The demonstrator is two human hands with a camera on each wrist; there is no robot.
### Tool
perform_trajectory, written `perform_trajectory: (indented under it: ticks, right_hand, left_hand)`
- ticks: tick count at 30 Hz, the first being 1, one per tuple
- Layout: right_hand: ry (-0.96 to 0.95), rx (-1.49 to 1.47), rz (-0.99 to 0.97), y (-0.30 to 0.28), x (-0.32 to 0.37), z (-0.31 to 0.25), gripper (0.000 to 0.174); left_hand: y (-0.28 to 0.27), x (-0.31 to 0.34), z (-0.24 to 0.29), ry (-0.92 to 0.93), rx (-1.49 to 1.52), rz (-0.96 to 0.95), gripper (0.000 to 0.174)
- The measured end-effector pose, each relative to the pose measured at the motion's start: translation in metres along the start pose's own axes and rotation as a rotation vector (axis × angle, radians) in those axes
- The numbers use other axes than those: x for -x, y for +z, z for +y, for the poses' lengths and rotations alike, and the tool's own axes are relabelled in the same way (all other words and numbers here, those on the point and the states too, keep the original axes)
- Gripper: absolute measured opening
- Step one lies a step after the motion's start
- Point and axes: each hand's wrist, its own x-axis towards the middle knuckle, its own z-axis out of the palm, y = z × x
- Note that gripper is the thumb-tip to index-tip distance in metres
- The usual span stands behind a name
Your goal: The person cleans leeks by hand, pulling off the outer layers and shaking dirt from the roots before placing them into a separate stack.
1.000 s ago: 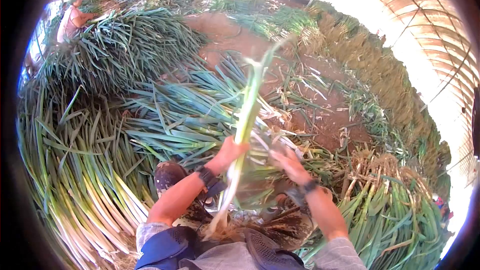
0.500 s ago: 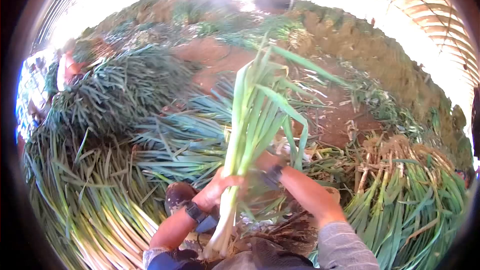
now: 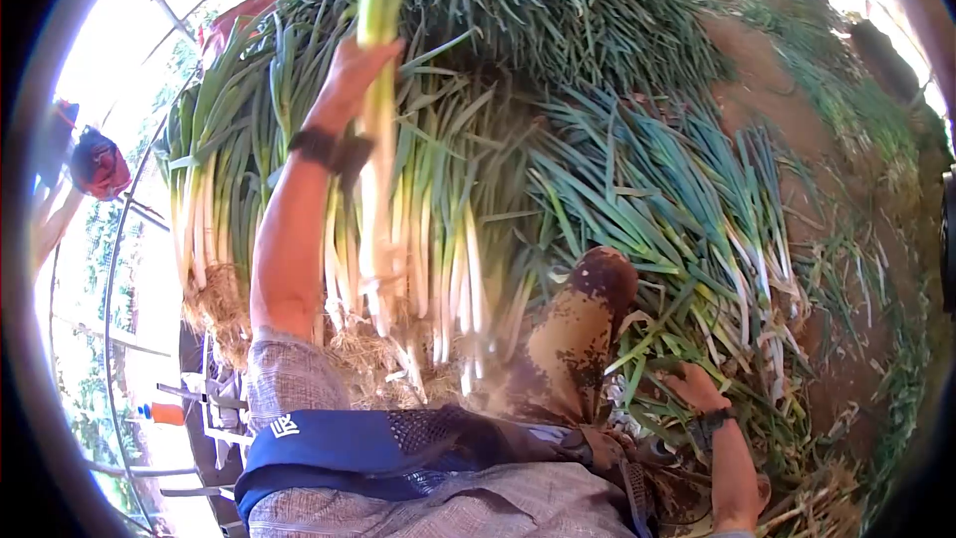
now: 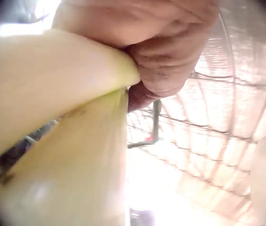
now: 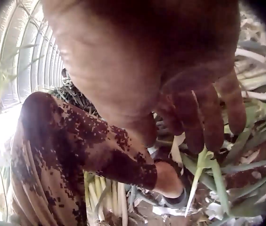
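My left hand (image 3: 351, 85) is raised at the upper left of the head view and grips a small bunch of long green onions (image 3: 377, 174). The bunch hangs upright, leaves up, over a laid-out row of green onions (image 3: 426, 224). Thick pale stalks (image 4: 71, 165) fill much of the left wrist view, with curled fingers (image 4: 166, 61) against them. Down by my right leg is my right hand (image 3: 695, 389), holding nothing, its fingers loosely bent. In the right wrist view those fingers (image 5: 213, 117) hang over loose leaves and trimmings (image 5: 246, 165).
My camouflage-clad knee (image 3: 573, 324) stands between the row and another heap of green onions (image 3: 647, 199). A tall leafy pile (image 3: 568, 15) lies behind. Bare soil (image 3: 767, 85) shows at the right. A metal frame (image 3: 115, 259) stands along the left.
My view has swung left. My left hand has carried the bunch from in front of me to above the row. My right hand, earlier near the bunch, is now low beside my right leg.
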Motion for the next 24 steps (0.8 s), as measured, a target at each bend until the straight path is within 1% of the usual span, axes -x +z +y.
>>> perform_trajectory:
  ticks: [1, 2, 3, 4, 5, 6, 7, 8, 9, 10, 11, 12, 13, 14, 15, 16, 17, 18, 19, 20, 21, 22, 23, 24]
  right_hand:
    - [0.037, -0.004, -0.017, -0.001, -0.003, -0.017, 0.053]
    - [0.035, -0.008, -0.017, -0.004, -0.004, -0.036, 0.053]
    - [0.042, 0.012, -0.051, -0.006, -0.003, -0.051, 0.052]
    - [0.054, 0.028, -0.083, -0.005, -0.002, -0.059, 0.050]
    - [0.098, -0.104, -0.155, -0.004, -0.003, -0.060, 0.048]
    - [0.108, -0.109, -0.136, -0.002, -0.006, -0.056, 0.048]
    - [0.050, -0.038, -0.084, 0.002, -0.008, -0.051, 0.047]
    - [0.002, 0.039, -0.058, 0.010, 0.000, -0.041, 0.045]
    - [-0.004, 0.065, -0.012, 0.009, 0.004, -0.038, 0.042]
    - [-0.010, 0.068, -0.014, 0.006, 0.003, -0.038, 0.042]
    - [-0.026, -0.005, 0.002, -0.006, 0.008, -0.053, 0.041]
    - [-0.023, -0.088, 0.024, -0.013, 0.017, -0.062, 0.041]
    - [0.066, -0.185, 0.014, -0.017, 0.021, -0.060, 0.041]
    - [0.085, -0.131, -0.014, -0.017, 0.018, -0.052, 0.044]
    - [0.132, -0.080, -0.039, -0.019, 0.021, -0.036, 0.046]
    - [0.171, -0.122, -0.038, -0.025, 0.029, -0.034, 0.050]
    - [0.155, -0.067, -0.049, -0.021, 0.026, -0.008, 0.052]
    - [0.213, -0.061, -0.020, -0.027, 0.034, -0.008, 0.052]
    - [0.256, -0.049, 0.003, -0.031, 0.042, -0.004, 0.052]
    - [0.295, -0.058, 0.011, -0.025, 0.049, 0.018, 0.052]
    - [0.296, -0.017, 0.169, -0.011, 0.047, 0.048, 0.048]
    - [0.291, 0.028, 0.320, -0.001, 0.047, 0.069, 0.043]
    - [0.310, 0.020, 0.317, -0.003, 0.053, 0.075, 0.043]
    - [0.384, -0.016, 0.274, -0.011, 0.056, 0.080, 0.042]
  left_hand:
    - [-0.031, 0.014, -0.028, -0.113, -0.228, 0.008, 0.029]
    - [-0.055, 0.028, -0.072, -0.293, -0.599, -0.028, 0.039]
    - [-0.082, 0.061, -0.154, -0.334, -0.698, 0.011, 0.055]
    - [-0.102, 0.113, -0.209, -0.373, -0.804, -0.056, 0.073]
    - [-0.114, 0.173, -0.297, -0.227, -1.140, 0.034, 0.082]
    - [-0.081, 0.207, -0.278, -0.377, -1.147, 0.181, 0.084]
    - [-0.076, 0.188, -0.277, -0.369, -1.130, 0.171, 0.084]
    - [-0.077, 0.183, -0.280, -0.499, -1.069, 0.026, 0.081]
    - [-0.086, 0.198, -0.274, -0.645, -1.013, -0.113, 0.080]
    - [-0.095, 0.201, -0.263, -0.648, -1.015, -0.106, 0.080]
    - [-0.093, 0.192, -0.247, -0.620, -1.002, -0.127, 0.077]
    - [-0.080, 0.184, -0.235, -0.582, -0.984, -0.171, 0.075]
    - [-0.086, 0.182, -0.238, -0.585, -0.987, -0.314, 0.073]
    - [-0.092, 0.185, -0.281, -0.600, -1.088, -0.151, 0.086]
    - [-0.088, 0.180, -0.266, -0.623, -1.086, -0.280, 0.091]
    - [-0.084, 0.175, -0.249, -0.641, -1.075, -0.409, 0.095]
    - [-0.080, 0.171, -0.232, -0.654, -1.057, -0.535, 0.100]
    - [-0.107, 0.168, -0.319, -0.742, -1.257, -0.392, 0.108]
    - [-0.084, 0.179, -0.273, -0.623, -1.385, -0.215, 0.119]
    - [-0.067, 0.178, -0.233, -0.685, -1.436, -0.247, 0.120]
    - [-0.078, 0.182, -0.267, -0.452, -1.537, -0.142, 0.114]
    - [-0.040, 0.183, -0.192, -0.589, -1.391, -0.108, 0.101]
    - [-0.041, 0.187, -0.207, -0.406, -1.376, -0.073, 0.094]
    - [-0.048, 0.195, -0.221, -0.227, -1.355, -0.035, 0.088]
